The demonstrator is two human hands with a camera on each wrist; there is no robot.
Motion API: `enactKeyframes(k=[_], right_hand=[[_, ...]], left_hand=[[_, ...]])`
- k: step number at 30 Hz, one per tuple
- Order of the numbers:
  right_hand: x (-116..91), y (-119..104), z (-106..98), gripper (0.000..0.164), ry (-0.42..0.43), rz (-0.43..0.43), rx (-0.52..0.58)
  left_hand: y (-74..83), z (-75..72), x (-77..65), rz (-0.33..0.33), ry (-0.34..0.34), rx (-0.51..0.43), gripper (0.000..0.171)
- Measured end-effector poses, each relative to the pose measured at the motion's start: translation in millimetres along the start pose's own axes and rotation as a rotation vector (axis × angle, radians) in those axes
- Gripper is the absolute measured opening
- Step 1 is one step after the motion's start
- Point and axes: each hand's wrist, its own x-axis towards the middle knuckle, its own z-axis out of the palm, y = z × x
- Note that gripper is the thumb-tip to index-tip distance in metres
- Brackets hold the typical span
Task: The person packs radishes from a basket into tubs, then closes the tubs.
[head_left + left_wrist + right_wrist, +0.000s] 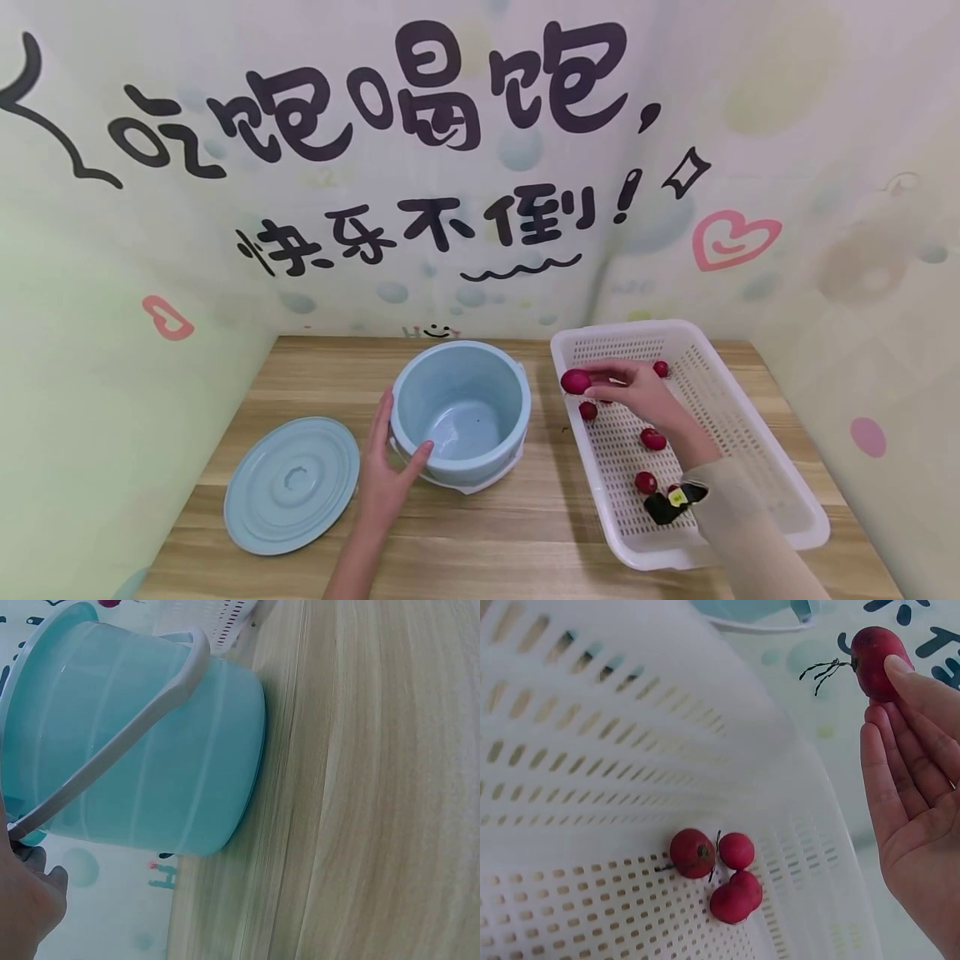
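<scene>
A red radish (576,382) with thin dark strands at one end is pinched between the thumb and fingers of my right hand (636,390), above the left rim of a white basket (750,442). In the right wrist view the held radish (879,663) shows up close, several others lying on the perforated bottom. My left hand (386,479) holds the near left side of a light blue bucket (457,375), thumb near the rim and fingers along the outside. Its pale handle (142,720) hangs down the side in the left wrist view. The visible bucket bottom has no radishes on it.
A round light blue lid (292,483) lies flat on the wooden table (480,542), left of the bucket. Behind the table stands a pale wall (360,292) with black lettering. A dark strap (675,502) sits on my right wrist, over the basket.
</scene>
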Motion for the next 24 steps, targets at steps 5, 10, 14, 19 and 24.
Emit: enactKeyframes(k=[5, 10, 14, 19, 24], right_hand=[[4.3, -7.6, 9.8, 0.042, 0.004, -0.013, -0.026], [9.5, -15.5, 21.1, 0.040, -0.024, -0.045, 0.000], [12.6, -20.7, 28.6, 0.039, -0.044, -0.060, 0.005], [15.0, -25.0, 36.1, 0.037, -0.071, -0.100, 0.025], [16.7, -26.3, 43.2, 0.037, -0.095, -0.141, 0.077]], left_hand=[[0.2, -0.2, 0.4, -0.002, -0.003, 0.001, 0.089], [1.0, -0.8, 0.5, -0.002, -0.002, -0.001, 0.089], [2.1, -1.5, 0.2, -0.010, 0.001, -0.007, 0.090], [2.5, -1.9, -0.3, -0.015, -0.001, -0.008, 0.091], [1.8, -1.6, 0.1, -0.020, -0.006, -0.002, 0.090]])
